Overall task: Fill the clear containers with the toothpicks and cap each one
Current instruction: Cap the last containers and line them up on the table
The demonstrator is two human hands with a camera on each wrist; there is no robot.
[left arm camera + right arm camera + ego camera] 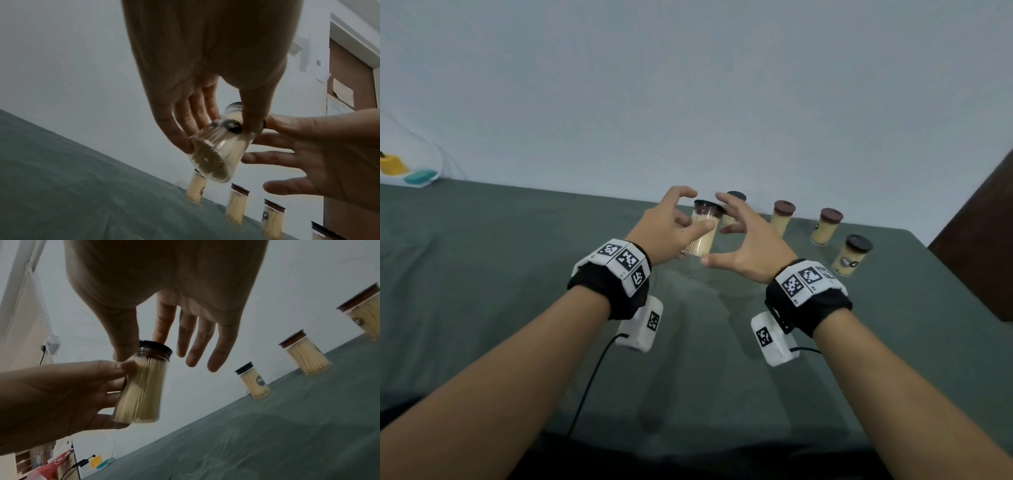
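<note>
1. We grip a full, capped jar (703,230) of toothpicks (141,389) in our left hand (671,228), raised above the tabletop (517,274).
2. Our right hand (744,240) hovers beside it, fingers spread, holding nothing.
3. Four other jars (825,228) stand filled and capped; the task looks nearly finished.

Head view: high, angled forward and down over both forearms toward the grey-green cloth-covered table (482,274) and pale wall. Left wrist view: low, close beneath the palm, facing right. Right wrist view: low, close, facing left. All share the held clear toothpick-filled container with dark cap (702,236) (216,154) (141,386).
</note>
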